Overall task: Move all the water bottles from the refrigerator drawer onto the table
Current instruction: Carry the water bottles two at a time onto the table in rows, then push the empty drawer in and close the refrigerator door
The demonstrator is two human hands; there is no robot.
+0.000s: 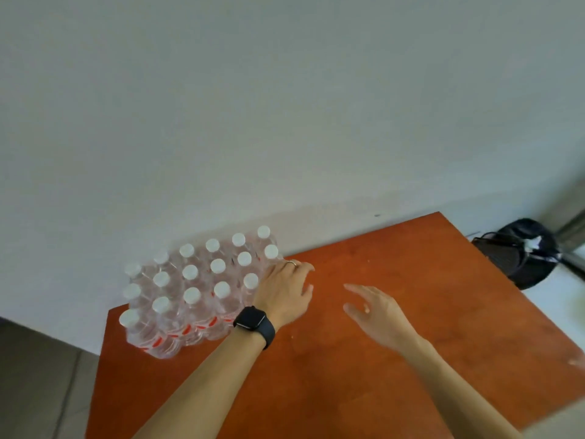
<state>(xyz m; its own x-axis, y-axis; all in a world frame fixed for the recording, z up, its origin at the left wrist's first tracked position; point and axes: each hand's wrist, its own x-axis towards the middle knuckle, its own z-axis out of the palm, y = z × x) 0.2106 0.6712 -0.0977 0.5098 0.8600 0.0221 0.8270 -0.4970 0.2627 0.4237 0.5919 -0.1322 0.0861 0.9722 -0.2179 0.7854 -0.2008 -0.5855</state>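
Water bottles (196,289) stood packed upright at the worktop's (411,327) far left corner. The left hand (283,289) lay at the cluster's edge, fingers loosely apart, gripping nothing; the right hand (375,308) hovered empty, fingers spread. The refrigerator drawer was unseen, so any remainder was unknowable.

Clear white-capped water bottles (196,289) upright on table (395,359)

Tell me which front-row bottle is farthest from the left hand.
The bottle at the row's left end; the other four stand nearer the left hand.
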